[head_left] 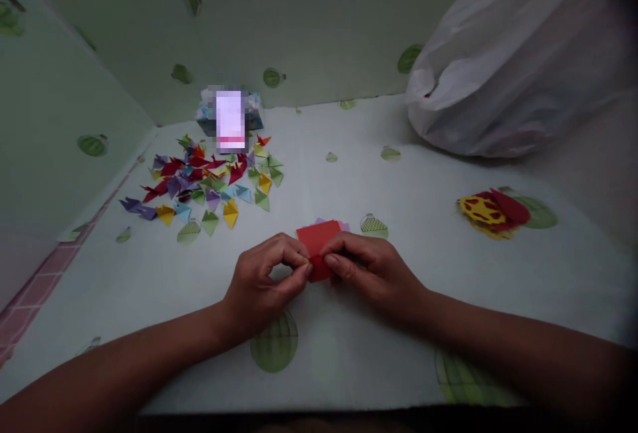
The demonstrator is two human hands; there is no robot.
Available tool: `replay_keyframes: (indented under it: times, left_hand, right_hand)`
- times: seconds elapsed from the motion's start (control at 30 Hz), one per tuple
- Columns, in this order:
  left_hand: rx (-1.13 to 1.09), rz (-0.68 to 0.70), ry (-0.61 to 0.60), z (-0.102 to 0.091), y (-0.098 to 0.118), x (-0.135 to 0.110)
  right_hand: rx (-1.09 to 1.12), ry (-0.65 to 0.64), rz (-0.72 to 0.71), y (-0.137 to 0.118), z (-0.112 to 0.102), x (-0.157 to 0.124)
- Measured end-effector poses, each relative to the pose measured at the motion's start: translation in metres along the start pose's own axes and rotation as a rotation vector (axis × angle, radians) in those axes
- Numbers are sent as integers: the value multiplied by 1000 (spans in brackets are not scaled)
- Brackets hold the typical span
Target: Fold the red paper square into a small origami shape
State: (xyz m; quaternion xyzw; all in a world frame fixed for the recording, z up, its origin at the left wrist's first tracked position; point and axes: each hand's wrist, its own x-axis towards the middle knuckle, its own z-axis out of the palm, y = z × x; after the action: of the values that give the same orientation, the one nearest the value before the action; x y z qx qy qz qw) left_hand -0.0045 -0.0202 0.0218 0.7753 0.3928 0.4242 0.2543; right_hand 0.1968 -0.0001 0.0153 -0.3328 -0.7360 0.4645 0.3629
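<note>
A small piece of red paper [319,237] is held up between my two hands near the middle of the table. My left hand [272,273] pinches its lower left edge between thumb and forefinger. On the other side, my right hand [371,270] grips the paper's right part, thumb in front. Behind the red sheet, the edge of some lilac paper [345,226] peeks out. Farther back on the left lies a spread-out pile of small folded paper pieces [212,184] in red, purple, green, yellow, blue and orange.
A lit phone-like screen [230,117], blurred out, leans on a patterned box [255,114] behind the pile. At the back right bulges a white plastic bag [498,81]. Red and yellow cut-out shapes [491,210] lie on the right of the balloon-print table covering [319,174].
</note>
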Motion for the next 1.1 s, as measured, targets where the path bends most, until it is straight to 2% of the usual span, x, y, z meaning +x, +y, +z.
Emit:
replay_keyframes:
  times: [0.37, 0.47, 0.57, 0.77, 0.93, 1.1]
  left_hand:
    - [-20, 23, -37, -1, -1, 1]
    - [-43, 0, -25, -1, -1, 1]
    - [-42, -24, 3, -1, -1, 0]
    - [-29, -4, -2, 0, 0, 0]
    - [-52, 11, -12, 1, 0, 1]
    - [-72, 14, -20, 2, -2, -1]
  right_hand:
    - [96, -34, 21, 1, 1, 1]
    - [135, 13, 31, 0, 1, 1]
    - [93, 63, 12, 0, 2, 1]
    - [-78, 45, -28, 1, 1, 0]
    - [-74, 53, -72, 2, 1, 1]
    - [-53, 32, -52, 4, 2, 0]
